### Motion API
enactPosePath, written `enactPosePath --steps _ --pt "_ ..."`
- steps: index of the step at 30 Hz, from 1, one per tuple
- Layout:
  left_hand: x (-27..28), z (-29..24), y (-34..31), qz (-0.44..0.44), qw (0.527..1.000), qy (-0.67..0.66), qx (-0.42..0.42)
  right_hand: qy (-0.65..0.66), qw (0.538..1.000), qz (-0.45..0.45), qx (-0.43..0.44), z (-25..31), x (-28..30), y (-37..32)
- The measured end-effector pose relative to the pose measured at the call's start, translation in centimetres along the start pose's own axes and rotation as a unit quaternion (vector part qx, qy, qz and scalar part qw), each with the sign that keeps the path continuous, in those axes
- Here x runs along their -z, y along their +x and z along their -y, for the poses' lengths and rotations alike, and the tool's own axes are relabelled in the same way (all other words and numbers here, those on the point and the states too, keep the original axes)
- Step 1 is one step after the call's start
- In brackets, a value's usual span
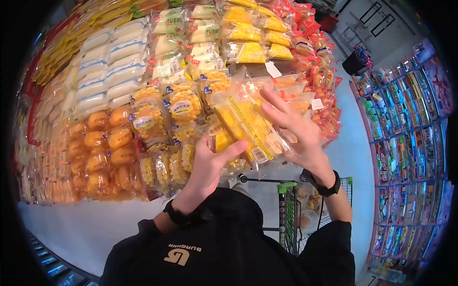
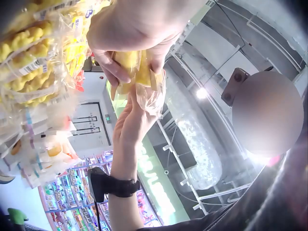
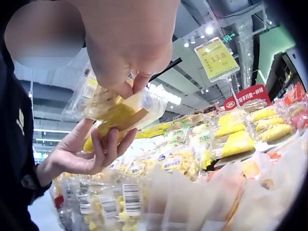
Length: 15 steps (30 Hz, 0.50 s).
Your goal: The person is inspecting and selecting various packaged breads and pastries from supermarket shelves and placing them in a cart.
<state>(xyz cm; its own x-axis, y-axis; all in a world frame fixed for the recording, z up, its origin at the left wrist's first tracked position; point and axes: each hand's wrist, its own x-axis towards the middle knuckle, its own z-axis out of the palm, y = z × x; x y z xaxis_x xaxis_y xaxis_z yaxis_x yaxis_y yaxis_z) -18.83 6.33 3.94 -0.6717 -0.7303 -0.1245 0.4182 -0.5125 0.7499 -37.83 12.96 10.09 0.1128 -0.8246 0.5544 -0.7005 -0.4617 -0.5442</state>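
Note:
A clear bag of yellow cake [image 1: 248, 126], with a barcode and printed label, is held tilted over the display in front of me. My left hand [image 1: 210, 164] grips its lower left side, thumb across the near face. In the right wrist view the left fingers [image 3: 111, 147] curl under the bag. My right hand [image 1: 300, 136] is at the bag's right side, two fingers stretched out and spread over the wrapper. The right wrist view shows its fingertips [image 3: 138, 83] pinching at the bag's upper side. The left wrist view has crinkled wrapper beside the right hand [image 2: 131, 122].
Bagged waffles [image 1: 183, 105], round orange buns [image 1: 119, 136], white-wrapped loaves [image 1: 126, 69] and yellow wedge packs [image 1: 245, 51] cover the display. A green-handled shopping cart [image 1: 288, 214] holding goods stands close at my right. Farther right is a stocked shelf [image 1: 405, 162].

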Motion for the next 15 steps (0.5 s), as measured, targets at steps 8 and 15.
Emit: enactPosePath --steps 8,15 --pt "-0.4 -0.5 0.5 -0.071 0.991 0.078 -0.085 0.478 0.822 -0.148 -0.271 0.9 -1.7 -1.6" --pt "-0.3 -0.1 0.5 -0.049 0.991 0.101 -0.068 0.339 0.863 -0.175 -0.332 0.7 -2.2 -0.2"
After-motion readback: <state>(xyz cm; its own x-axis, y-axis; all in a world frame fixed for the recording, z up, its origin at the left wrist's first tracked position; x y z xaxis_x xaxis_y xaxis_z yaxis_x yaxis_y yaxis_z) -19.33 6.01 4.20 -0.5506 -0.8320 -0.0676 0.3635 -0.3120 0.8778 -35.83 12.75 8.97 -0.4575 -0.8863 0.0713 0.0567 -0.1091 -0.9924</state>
